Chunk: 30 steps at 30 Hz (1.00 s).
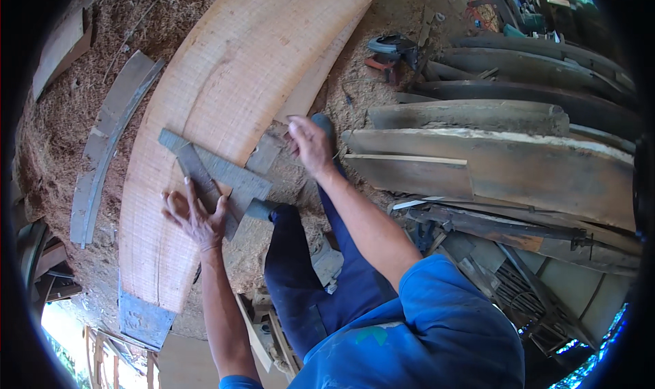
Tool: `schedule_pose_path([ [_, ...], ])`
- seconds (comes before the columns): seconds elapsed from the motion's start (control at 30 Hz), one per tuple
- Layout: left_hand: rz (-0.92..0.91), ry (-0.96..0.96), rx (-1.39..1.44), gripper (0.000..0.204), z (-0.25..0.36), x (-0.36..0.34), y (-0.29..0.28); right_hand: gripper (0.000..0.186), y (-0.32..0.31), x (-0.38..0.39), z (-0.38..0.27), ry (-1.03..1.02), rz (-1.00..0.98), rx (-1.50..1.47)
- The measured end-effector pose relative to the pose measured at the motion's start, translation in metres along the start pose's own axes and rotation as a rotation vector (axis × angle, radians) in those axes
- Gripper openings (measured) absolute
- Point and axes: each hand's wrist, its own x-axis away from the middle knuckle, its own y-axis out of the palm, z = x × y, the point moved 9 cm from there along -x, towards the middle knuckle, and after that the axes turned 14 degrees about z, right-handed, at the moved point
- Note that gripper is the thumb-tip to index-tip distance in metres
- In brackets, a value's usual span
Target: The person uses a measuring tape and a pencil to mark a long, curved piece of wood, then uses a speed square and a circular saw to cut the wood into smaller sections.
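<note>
A wide pale plank [225, 82] runs from the top of the view down to the lower left. Across it lies a weathered grey board strip [239, 174], crossed at an angle by a darker narrow strip [196, 170]; together they look like a wooden square or bevel. My left hand [196, 215] rests with fingers spread on the plank, its fingertips and thumb beside the dark strip. Raised off the plank's right edge, my right hand [310, 143] has its fingers curled together. Whatever it pinches, if anything, is too small to make out.
Long dark planks [491, 164] are stacked at the right. A power tool [392, 51] lies on the sawdust-covered ground beyond my right hand. A narrow curved board [112, 150] sits left of the pale plank. My feet and a small grey block [265, 153] are near its right edge.
</note>
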Motion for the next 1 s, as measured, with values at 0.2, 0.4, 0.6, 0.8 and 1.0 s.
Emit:
schedule_pose_path([
  [0.2, 0.026, 0.090, -0.045, 0.096, 0.002, 0.000, 0.006, 0.033, -0.100, -0.186, -0.010, -0.778, 0.132, 1.301],
  [0.4, 0.023, 0.118, -0.052, 0.092, 0.001, -0.009, -0.011, 0.029, -0.141, -0.351, 0.039, -0.442, -0.081, 1.693],
  [0.6, -0.046, 0.071, -0.014, 0.098, 0.000, -0.002, 0.012, 0.045, -0.206, -0.444, 0.110, -0.364, -0.279, 1.887],
  [0.8, -0.103, 0.034, 0.073, 0.105, 0.002, -0.005, 0.015, 0.051, -0.215, -0.462, 0.095, -0.325, -0.337, 1.858],
  [1.0, 0.013, 0.094, -0.032, 0.092, 0.003, -0.013, 0.002, 0.057, -0.154, -0.412, 0.016, -0.413, -0.360, 1.633],
])
